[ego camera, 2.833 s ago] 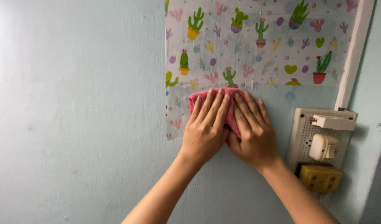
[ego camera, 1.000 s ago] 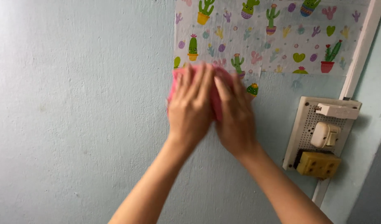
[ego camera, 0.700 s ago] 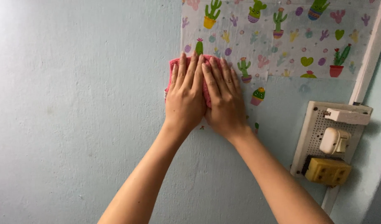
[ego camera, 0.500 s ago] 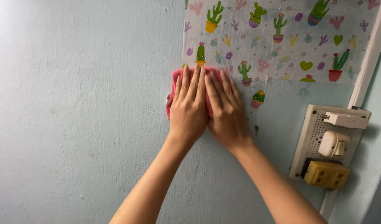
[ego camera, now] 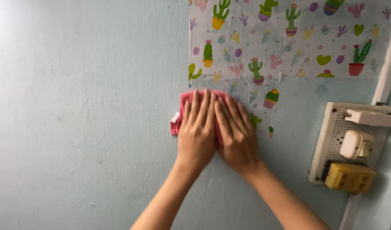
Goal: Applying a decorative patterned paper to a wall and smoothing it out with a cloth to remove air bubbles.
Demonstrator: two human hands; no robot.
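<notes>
Hands lie flat side by side on a pale blue painted wall (ego camera: 85, 115), both pressing a folded pink cloth (ego camera: 181, 111) against it. The left hand (ego camera: 197, 132) is spread open, its fingers (ego camera: 196, 102) straight, close together and pointing up, the palm covering most of the cloth. The right hand (ego camera: 237, 136) is equally flat and open just beside it, touching it along the inner edge, its fingers angled slightly to the left. Neither hand curls round the cloth; each only holds it to the wall with palm and fingers. The cloth shows as a pink strip above the fingertips and a corner sticking out to the left of the left hand.

The cloth sits at the lower left edge of a sheet of white paper printed with colourful potted cacti and hearts (ego camera: 289, 38), which is stuck to the wall above and to the right of the hands. Farther right a white perforated switch board (ego camera: 331, 140) hangs on the wall, carrying a white plug adapter (ego camera: 355, 144) and, below it, a yellow rectangular plug block (ego camera: 349, 176).
</notes>
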